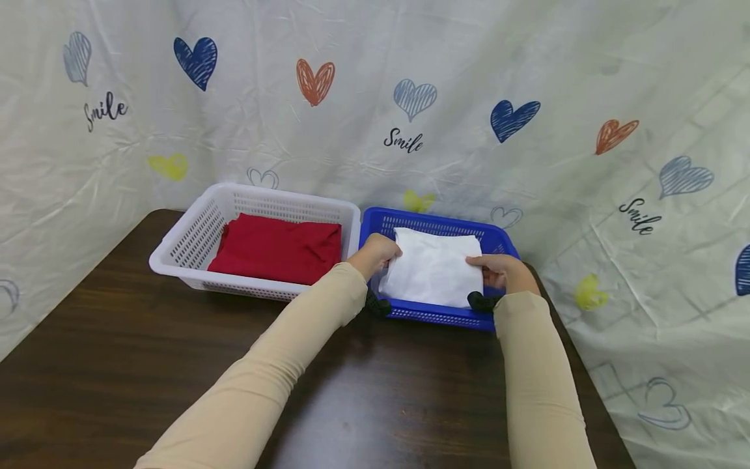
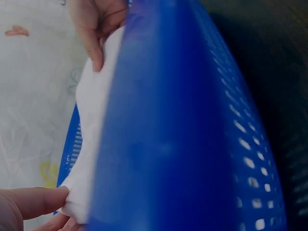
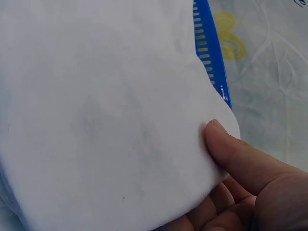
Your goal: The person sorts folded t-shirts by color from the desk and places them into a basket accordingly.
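A folded white cloth [image 1: 436,268] lies within the blue basket [image 1: 433,312] at the right. My left hand [image 1: 379,251] pinches its left edge, thumb on top. At the opposite edge my right hand [image 1: 502,266] holds the cloth between thumb and fingers. In the right wrist view, the right thumb [image 3: 240,156] presses on the white fabric [image 3: 110,106] with the other fingers curled beneath. The left wrist view shows both hands on the cloth [image 2: 94,103], partly hidden behind the near basket wall [image 2: 163,120].
A white basket [image 1: 234,281] stands left of the blue one and holds folded red cloth [image 1: 281,247]. Both sit on a dark wooden table [image 1: 375,391]. Behind them hangs a pale curtain [image 1: 351,39] printed with hearts.
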Action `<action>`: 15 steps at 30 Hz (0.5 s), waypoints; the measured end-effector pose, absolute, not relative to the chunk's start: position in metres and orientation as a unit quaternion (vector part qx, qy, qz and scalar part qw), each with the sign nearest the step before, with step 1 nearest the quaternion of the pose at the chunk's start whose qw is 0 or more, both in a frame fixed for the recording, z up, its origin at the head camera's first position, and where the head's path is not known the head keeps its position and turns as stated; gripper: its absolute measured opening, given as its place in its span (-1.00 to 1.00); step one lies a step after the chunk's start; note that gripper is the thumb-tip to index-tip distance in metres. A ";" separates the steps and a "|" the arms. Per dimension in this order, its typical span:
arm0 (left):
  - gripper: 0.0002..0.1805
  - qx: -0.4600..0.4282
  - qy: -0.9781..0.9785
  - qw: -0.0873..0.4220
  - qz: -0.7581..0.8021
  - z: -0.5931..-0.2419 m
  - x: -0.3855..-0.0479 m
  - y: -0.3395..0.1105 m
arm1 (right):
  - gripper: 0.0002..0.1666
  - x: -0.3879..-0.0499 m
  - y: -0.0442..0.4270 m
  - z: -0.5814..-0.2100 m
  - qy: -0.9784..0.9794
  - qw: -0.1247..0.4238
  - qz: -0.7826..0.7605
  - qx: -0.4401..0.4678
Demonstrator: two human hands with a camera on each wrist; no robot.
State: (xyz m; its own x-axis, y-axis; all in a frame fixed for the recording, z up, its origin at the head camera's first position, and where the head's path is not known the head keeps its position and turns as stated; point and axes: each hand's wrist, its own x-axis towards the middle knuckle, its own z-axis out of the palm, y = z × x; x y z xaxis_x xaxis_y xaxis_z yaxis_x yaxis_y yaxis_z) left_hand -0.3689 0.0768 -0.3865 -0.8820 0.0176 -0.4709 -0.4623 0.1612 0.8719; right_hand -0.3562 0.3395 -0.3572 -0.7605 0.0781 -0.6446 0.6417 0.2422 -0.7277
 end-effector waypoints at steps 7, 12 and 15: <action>-0.39 -0.131 0.752 0.189 0.618 -0.394 -0.366 0.075 | -0.67 -0.360 0.337 -0.364 0.749 0.245 -0.565 0.245; -0.35 -0.124 0.760 0.175 0.614 -0.390 -0.359 0.074 | -0.40 -0.359 0.340 -0.364 0.743 0.238 -0.573 0.252; -0.38 -0.124 0.765 0.172 0.608 -0.389 -0.358 0.075 | -0.38 -0.359 0.341 -0.364 0.740 0.239 -0.577 0.250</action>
